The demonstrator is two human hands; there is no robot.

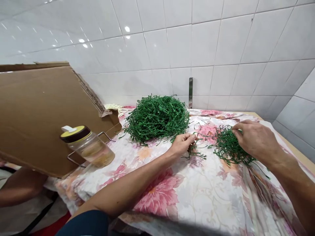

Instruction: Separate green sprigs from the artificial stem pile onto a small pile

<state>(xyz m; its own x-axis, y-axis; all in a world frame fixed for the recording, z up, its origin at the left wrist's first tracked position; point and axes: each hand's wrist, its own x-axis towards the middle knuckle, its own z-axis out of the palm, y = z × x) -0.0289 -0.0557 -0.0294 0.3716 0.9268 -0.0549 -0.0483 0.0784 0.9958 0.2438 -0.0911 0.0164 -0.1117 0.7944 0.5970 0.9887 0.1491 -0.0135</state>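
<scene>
My left hand (183, 144) is closed in a pinch around a few thin green artificial stems (197, 154), whose ends stick out below and to the right. My right hand (254, 139) reaches over a smaller pile of green stems (227, 146); thumb and forefinger are pressed together at its upper edge. What sits between those fingertips is too small to make out. Behind my left hand rises a large heap of the same green stems (157, 118), tangled and small-tipped.
A floral cloth (159, 193) covers the table against the white tiled wall (177, 46). On the left, a clear bottle (92, 150) with a yellow and brown lid leans beside a cardboard box (41, 111). Another person's arm (22, 186) shows at lower left. A metal strip (190, 91) stands by the wall.
</scene>
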